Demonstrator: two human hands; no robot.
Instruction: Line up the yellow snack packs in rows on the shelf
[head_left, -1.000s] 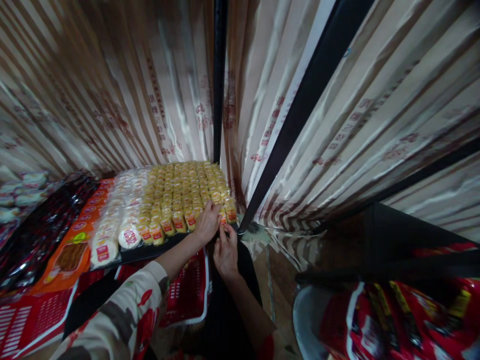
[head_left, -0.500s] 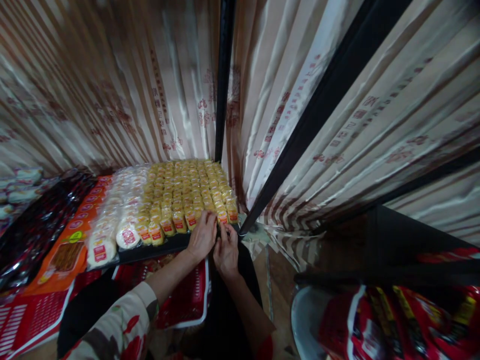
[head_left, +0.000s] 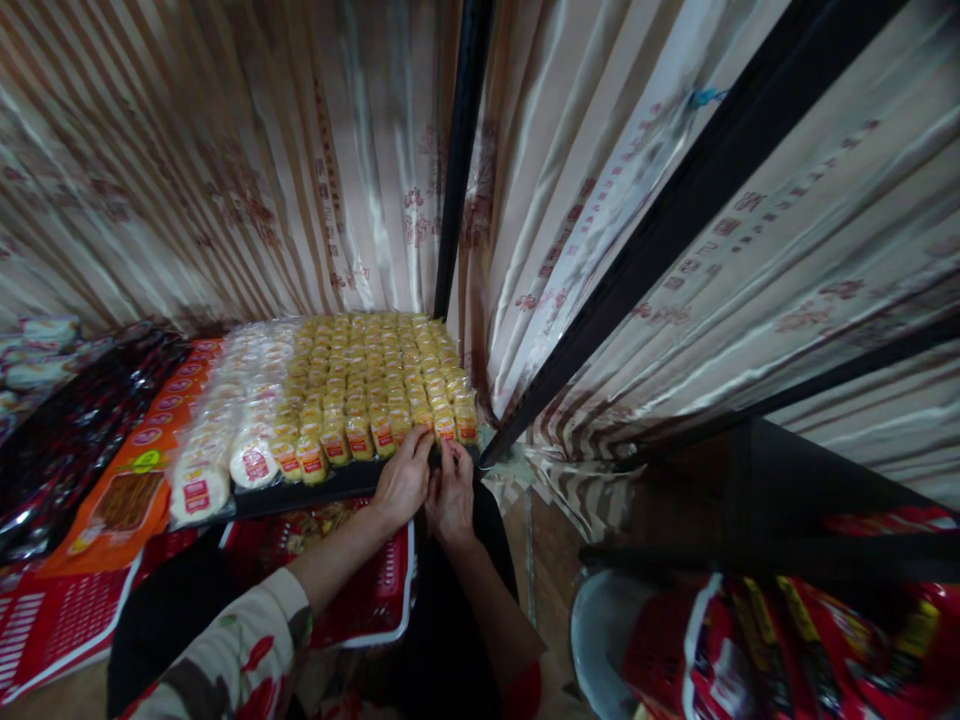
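Yellow pkts (head_left: pixel 360 375), red labels (head_left: pixel 359 443); wht pkts (head_left: pixel 255 415) likewise.
Orange bag (head_left: pixel 135 475); red basket (head_left: pixel 384 575), wht rim (head_left: pixel 412 570); cream curtain (head_left: pixel 225 150) w/ reddish print; off-wht sleeve (head_left: pixel 240 645) w/ red floral.

Location type: a shop or its storeroom; which of the two cannot be determined. Indicators: a black shelf (head_left: pixel 315 488) carries matching yellow packets (head_left: pixel 367 385) in close, straight rows, labels facing front. White round packs (head_left: pixel 255 462) and an orange bag (head_left: pixel 142 490) lie alongside, grouped by kind. A red basket (head_left: pixel 394 580) sits lower. Black posts (head_left: pixel 459 160) stand at the shelf's end; printed curtains (head_left: pixel 360 150) hang behind.
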